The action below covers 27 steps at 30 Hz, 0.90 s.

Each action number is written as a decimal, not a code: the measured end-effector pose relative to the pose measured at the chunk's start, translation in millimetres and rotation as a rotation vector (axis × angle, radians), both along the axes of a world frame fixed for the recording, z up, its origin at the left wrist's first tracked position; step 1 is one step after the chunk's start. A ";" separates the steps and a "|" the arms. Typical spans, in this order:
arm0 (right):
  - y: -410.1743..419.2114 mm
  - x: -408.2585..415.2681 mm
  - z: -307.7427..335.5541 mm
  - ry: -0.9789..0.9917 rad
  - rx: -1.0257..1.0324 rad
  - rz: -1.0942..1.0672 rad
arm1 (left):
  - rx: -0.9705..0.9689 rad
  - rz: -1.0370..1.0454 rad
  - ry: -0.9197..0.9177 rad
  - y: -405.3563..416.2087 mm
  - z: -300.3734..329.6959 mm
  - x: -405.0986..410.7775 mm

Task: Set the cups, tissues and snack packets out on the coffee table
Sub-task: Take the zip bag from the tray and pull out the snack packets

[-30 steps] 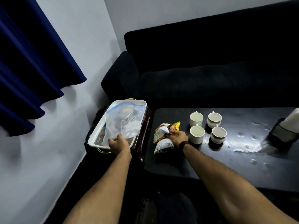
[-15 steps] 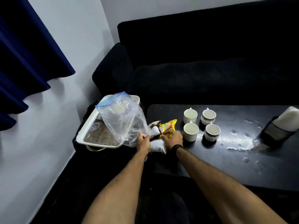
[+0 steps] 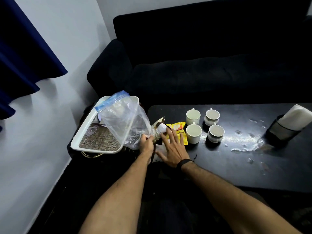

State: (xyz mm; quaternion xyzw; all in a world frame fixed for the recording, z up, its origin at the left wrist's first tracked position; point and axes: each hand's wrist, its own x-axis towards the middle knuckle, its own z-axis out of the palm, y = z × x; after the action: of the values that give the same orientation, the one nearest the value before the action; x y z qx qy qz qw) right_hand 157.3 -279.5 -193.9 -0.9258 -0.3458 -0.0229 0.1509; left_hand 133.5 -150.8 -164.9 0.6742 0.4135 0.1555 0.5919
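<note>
My left hand [image 3: 147, 144] grips the bottom of a clear zip bag [image 3: 123, 119] with a blue seal, held up over the table's left edge. My right hand [image 3: 173, 146] lies flat, fingers spread, on the snack packets: a yellow packet [image 3: 177, 128] and a brown-and-white packet [image 3: 158, 128]. Several white cups [image 3: 193, 135] stand in a cluster just right of the packets on the black coffee table [image 3: 236, 162]. A white tissue stack in a dark holder [image 3: 292, 122] stands at the table's right end.
A white tray [image 3: 84, 132] with a woven mat sits on a low stand left of the table. A dark sofa [image 3: 202, 65] runs behind the table. Blue curtains [image 3: 22, 53] hang on the left wall. Wet patches [image 3: 244, 146] shine on the tabletop.
My left hand lifted the zip bag off the tray and carried it right to the packets. My right hand opened from gripping the packets to lying flat on them.
</note>
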 end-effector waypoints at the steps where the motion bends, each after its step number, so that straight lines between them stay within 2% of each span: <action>1: -4.2 -1.9 -7.6 -0.003 -0.061 0.071 | 0.009 -0.003 -0.003 2.5 2.3 -1.4; 3: -10.6 -2.7 -19.4 -0.006 -0.173 0.131 | 0.040 -0.007 0.002 7.0 7.9 -2.9; 5: -13.1 0.0 -23.5 0.019 -0.233 0.079 | 0.060 0.015 -0.015 11.5 14.4 -3.9; 8: -12.3 6.3 -15.1 0.035 -0.263 -0.001 | 0.058 0.038 -0.035 17.4 26.4 -7.0; 11: -7.5 5.9 -0.1 0.040 -0.219 0.028 | 0.025 0.048 -0.074 21.2 42.4 -12.1; 13: -0.5 1.8 14.8 0.112 -0.038 0.022 | -0.013 0.059 -0.127 22.9 53.0 -15.1; 15: 10.8 -1.7 38.1 0.286 0.275 -0.049 | -0.019 0.080 -0.170 22.1 68.5 -19.3; 16: 18.2 -1.4 53.3 0.430 0.446 -0.110 | -0.028 0.082 -0.206 21.3 76.0 -21.8; 18: 33.7 4.5 86.4 0.839 0.784 -0.241 | -0.083 0.079 -0.297 19.5 91.2 -24.5; 20: 41.0 10.5 112.8 1.233 1.039 -0.312 | -0.146 0.098 -0.368 18.3 103.5 -29.1; 21: 40.4 12.3 126.5 1.357 1.132 -0.301 | -0.173 0.106 -0.384 17.8 110.1 -32.8; 23: 37.6 18.9 143.8 1.449 1.269 -0.300 | -0.205 0.102 -0.377 18.8 114.1 -38.1; 24: 34.8 22.3 150.9 1.430 1.325 -0.345 | -0.209 0.093 -0.366 19.2 118.5 -42.4; 27: 22.0 32.9 162.8 1.232 1.459 -0.600 | -0.269 0.037 -0.350 20.7 129.9 -52.9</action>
State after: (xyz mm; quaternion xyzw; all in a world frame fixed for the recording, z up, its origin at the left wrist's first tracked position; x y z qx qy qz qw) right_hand 190.2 -257.5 -31.1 -0.5060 0.1391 0.2172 0.8231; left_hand 80.5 -130.1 -34.9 0.5440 0.3341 0.2243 0.7363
